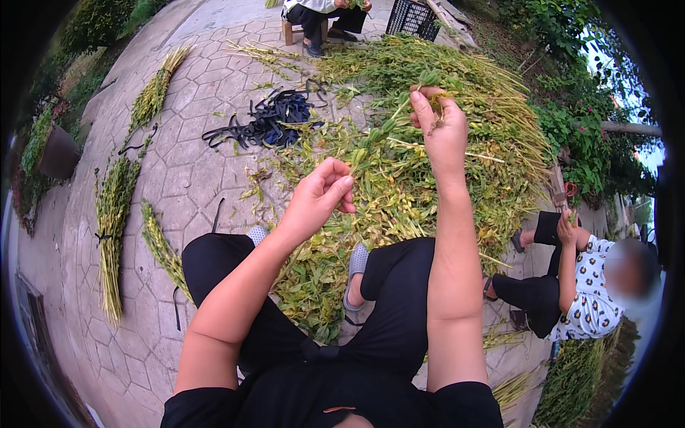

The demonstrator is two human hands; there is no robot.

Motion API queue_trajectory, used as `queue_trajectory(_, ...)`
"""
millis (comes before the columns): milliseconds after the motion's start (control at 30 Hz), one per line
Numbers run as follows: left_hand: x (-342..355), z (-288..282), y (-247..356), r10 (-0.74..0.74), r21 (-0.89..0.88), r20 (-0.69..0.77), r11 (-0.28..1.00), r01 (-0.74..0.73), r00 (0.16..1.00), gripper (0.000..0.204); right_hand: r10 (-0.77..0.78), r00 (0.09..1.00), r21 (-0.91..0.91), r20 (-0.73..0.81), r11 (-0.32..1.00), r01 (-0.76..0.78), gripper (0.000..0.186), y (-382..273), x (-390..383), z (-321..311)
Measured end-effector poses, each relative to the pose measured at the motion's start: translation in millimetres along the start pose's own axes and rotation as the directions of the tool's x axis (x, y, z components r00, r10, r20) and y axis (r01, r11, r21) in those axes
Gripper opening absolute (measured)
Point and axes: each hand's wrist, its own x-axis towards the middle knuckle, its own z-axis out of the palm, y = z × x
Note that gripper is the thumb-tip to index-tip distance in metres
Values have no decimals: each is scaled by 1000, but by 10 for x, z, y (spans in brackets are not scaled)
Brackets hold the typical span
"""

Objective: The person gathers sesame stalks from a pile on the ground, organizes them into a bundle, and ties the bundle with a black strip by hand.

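A thin green stalk with pods (383, 130), which looks like sesame, stretches at a slant between my two hands. My left hand (322, 196) pinches its lower end between thumb and fingers. Farther up and to the right, my right hand (438, 128) is closed on the stalk near its upper part, with some withered leaf bits hanging at the fingers. Below both hands spreads a big heap of cut stalks and yellow-green leaves (399, 192), reaching between my feet.
Dark cloth strips (282, 114) lie tangled on the paving. Tied stalk bundles (113, 235) rest at the left. One person (585, 292) sits at the right, another (321, 18) on a stool at the far side, beside a black crate (414, 19). A planter (58, 153) stands far left.
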Motion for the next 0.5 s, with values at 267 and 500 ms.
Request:
queue_trajectory(267, -34, -19, 61, -86, -108, 44, 990, 90, 995, 15, -81, 995, -80, -58, 994, 76, 16, 98, 70, -181)
queue_trajectory(500, -14, -60, 21, -70, -79, -2, 994, 70, 998, 15, 17, 962, 143, 271, 988, -58, 28, 98, -19, -168)
